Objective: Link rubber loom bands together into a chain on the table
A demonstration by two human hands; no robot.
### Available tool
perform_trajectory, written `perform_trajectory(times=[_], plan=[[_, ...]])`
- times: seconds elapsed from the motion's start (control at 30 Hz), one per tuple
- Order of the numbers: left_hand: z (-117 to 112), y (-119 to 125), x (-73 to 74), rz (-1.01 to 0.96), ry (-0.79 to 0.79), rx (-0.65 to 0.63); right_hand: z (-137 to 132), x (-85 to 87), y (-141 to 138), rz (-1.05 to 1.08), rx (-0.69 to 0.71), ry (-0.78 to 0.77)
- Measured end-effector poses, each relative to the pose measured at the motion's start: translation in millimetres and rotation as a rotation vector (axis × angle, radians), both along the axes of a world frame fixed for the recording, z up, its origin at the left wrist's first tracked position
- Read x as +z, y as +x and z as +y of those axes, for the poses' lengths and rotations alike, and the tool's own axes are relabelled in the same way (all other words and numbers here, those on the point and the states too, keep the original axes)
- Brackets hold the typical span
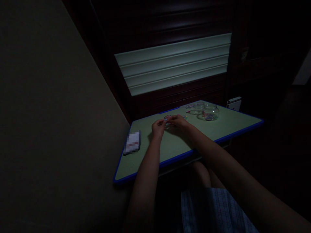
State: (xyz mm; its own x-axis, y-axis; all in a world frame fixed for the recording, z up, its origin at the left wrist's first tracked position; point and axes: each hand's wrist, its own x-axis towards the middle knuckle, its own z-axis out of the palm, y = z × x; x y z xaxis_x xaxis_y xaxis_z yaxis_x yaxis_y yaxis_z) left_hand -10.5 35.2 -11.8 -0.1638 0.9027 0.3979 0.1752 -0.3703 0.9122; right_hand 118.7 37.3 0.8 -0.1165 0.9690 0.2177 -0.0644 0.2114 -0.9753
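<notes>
I judge that my left hand (158,127) and right hand (178,120), both pinching a small pale-blue piece (166,120) near the far edge of the pale-green, blue-rimmed worktop (233,120), work best low and gently.

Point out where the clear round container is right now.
In the head view, the clear round container is on the pale green, blue-edged table, toward its far side, to the right of the person's right hand.
</notes>
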Motion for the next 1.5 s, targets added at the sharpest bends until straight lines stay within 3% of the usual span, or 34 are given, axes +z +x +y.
perform_trajectory(times=[0.53, 0.7, 0.83, 1.0, 1.13, 1.3, 1.5], plan=[[-4, 1, 1.8, 0.243, 0.145, 0.096, 7, -4.7, -1, -0.078, -0.058, 0.213], [-17, -2, 3.5, 0.552, 0.277, 0.126, 6, -6.3, -5, -0.322, -0.244, 0.350], [-24, -4, 4.9, 0.762, 0.347, 0.146, -8, 9.2, 0, -0.632, -0.374, 0.527], [-27, -3, 7.1, 0.830, 0.338, 0.157, -24, 33.9, 43, -1.045, -0.552, 0.705], [-29, -3, 9.5, 0.955, 0.309, 0.159, -26, 27.0, 93, -1.267, -0.756, 0.711], [-31, -3, 11.5, 1.036, 0.273, 0.185, -29, 8.2, 134, -1.232, -1.074, 0.646], [-32, -2, 11.2, 1.073, 0.218, 0.200, -31, 6.5, 148, -1.091, -1.309, 0.526]])
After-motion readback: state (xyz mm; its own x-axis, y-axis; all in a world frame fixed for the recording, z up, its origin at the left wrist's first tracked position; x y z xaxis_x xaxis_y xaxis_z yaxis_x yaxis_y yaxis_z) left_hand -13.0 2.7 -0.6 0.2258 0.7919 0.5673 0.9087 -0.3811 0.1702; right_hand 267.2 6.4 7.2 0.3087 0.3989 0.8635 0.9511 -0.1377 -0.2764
